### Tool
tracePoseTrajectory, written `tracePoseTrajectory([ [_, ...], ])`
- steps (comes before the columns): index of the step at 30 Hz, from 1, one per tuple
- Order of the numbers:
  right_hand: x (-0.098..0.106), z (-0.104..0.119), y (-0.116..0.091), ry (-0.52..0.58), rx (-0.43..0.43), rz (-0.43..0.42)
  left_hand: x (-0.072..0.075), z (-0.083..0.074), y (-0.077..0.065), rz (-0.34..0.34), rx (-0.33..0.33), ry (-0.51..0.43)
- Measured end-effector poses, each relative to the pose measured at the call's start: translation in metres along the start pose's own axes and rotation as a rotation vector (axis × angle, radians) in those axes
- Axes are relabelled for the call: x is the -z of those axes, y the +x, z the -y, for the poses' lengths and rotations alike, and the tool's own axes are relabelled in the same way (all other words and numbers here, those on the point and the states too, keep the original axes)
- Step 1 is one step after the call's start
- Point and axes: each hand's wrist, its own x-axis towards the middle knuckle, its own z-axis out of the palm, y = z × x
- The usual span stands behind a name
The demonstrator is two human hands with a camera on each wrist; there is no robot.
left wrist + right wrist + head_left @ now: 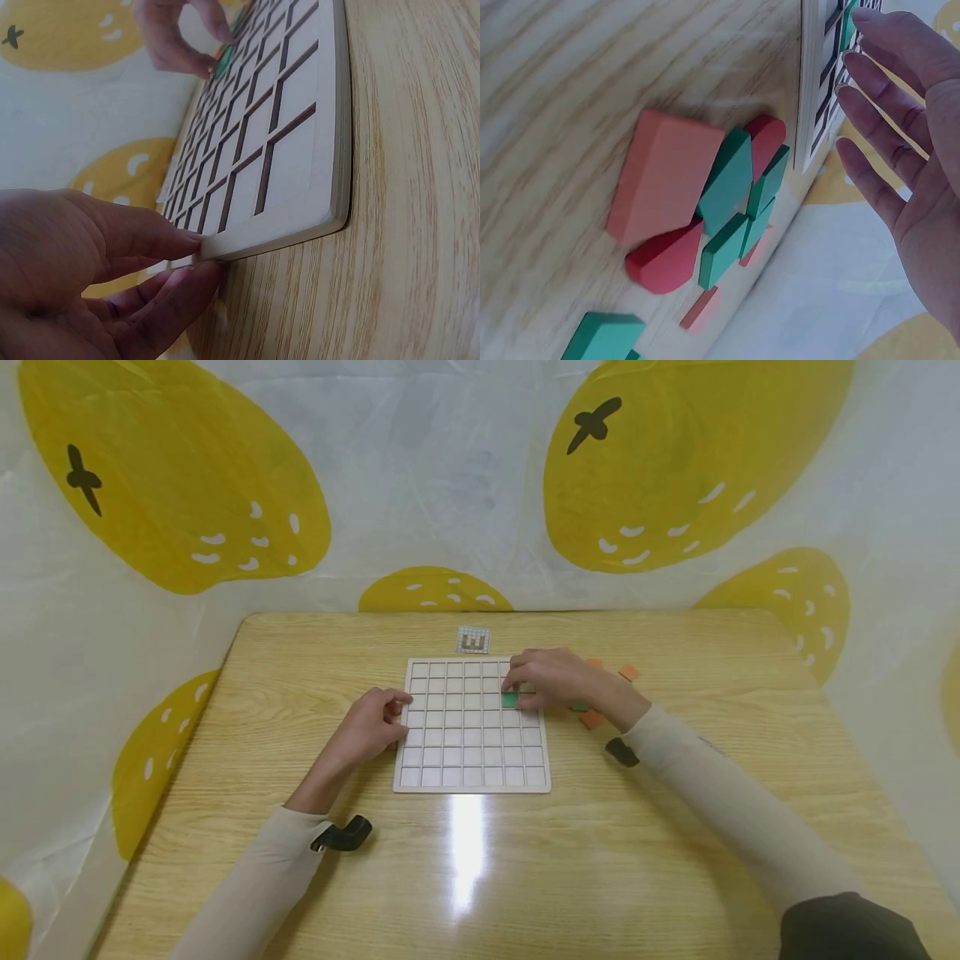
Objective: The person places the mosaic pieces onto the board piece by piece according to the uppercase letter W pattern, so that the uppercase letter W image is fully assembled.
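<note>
On my feed the green tile [510, 700] is at the board [452, 756]'s right side, just inward of my nearer, half-curled right hand [553, 678] (can't tell if gripped), my left hand [365, 724] pinching the board's opposite edge.

Gridded board [452, 758] at left hand's [367, 724] fingertips: wood-looking, frame smooth and matt; cell floors smooth, faint sheen. Green square tile [510, 700] at right hand's [551, 677] fingertips: smooth face. Loose orange tile [671, 176] and red rounded piece [664, 262] beside right hand: smooth, low sheen; painted wood or plastic, cannot tell. Tabletop [420, 893] under both hands: wood-grained, glossy, bright reflected streak. Printed card [473, 640] beyond both hands: flat, paper-like. Wall sheet [435, 460] farther beyond: creased, cloth or plastic film, unclear. Sleeves [255, 868] behind both hands: soft matt cloth.
</note>
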Motion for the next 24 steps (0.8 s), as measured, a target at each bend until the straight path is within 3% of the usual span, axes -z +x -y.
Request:
tracePoseTrajectory([
  [24,0.009,-0.021,-0.038,0.093,-0.115,-0.028,-0.002,0.002,0.000,0.008,0.004,-0.015],
])
